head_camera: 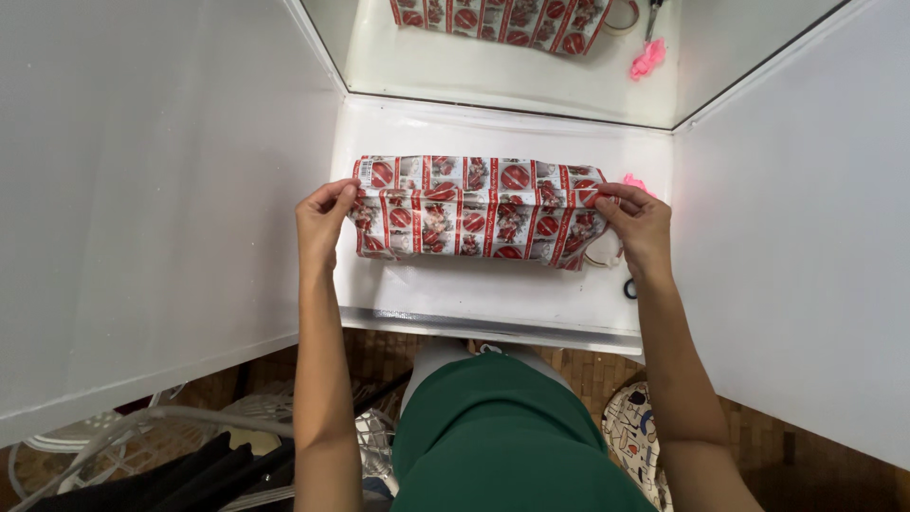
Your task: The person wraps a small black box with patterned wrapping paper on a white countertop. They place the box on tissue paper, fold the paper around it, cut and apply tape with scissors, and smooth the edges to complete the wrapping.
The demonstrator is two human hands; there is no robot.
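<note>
This looks like a small home craft corner set up for gift wrapping, not a shop or office. A white table (493, 303) is boxed in by 2 plain white side panels (142, 190), with a mirror (512, 57) standing at the back. Under the table lies a woven mat floor (379, 356), with white plastic chairs (114, 436) and a patterned cushion (635, 427) close by, all ordinary household things

Bare arms, no sleeves, green garment (502, 427)
</note>
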